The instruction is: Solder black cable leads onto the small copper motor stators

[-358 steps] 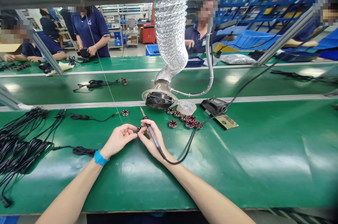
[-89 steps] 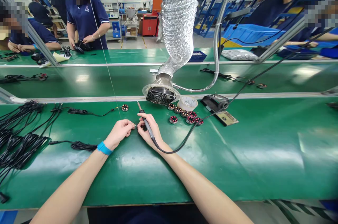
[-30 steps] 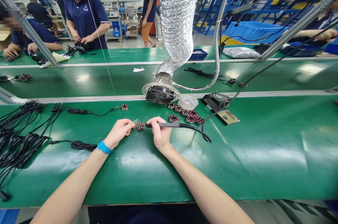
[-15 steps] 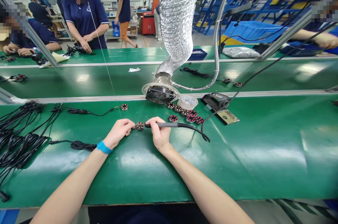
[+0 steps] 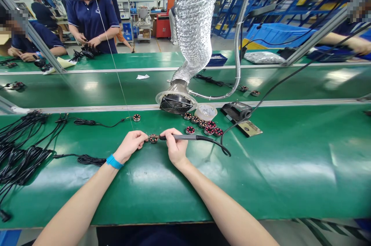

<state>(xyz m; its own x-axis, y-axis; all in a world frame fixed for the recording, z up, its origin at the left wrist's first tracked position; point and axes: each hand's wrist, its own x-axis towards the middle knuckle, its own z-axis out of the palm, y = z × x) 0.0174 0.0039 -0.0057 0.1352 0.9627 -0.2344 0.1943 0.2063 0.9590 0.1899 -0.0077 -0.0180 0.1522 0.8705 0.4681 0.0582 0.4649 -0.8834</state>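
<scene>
My right hand (image 5: 176,147) grips a grey soldering iron (image 5: 185,137), its black cable trailing off to the right. The iron's tip reaches over a small round motor stator (image 5: 153,138) with copper windings, lying on the green bench. At the stator's left edge, my left hand (image 5: 133,145) is closed in a pinch. A thin solder wire (image 5: 119,80) runs down from above to this hand; its end between the fingertips is too small to see clearly. Another stator (image 5: 136,117), joined to a black cable, lies behind my left hand.
Several stators (image 5: 209,130) sit beside a round whitish container (image 5: 206,112). An iron stand (image 5: 242,118) is to their right. A fume duct with a fan (image 5: 176,104) hangs above. Black cable bundles (image 5: 23,153) cover the left side. Co-workers sit and stand beyond the middle belt (image 5: 121,90).
My hands stay almost still at the stator. On the middle belt, the paper scrap, cable and stators have shifted left. The standing co-worker's hands have moved onto black cables.
</scene>
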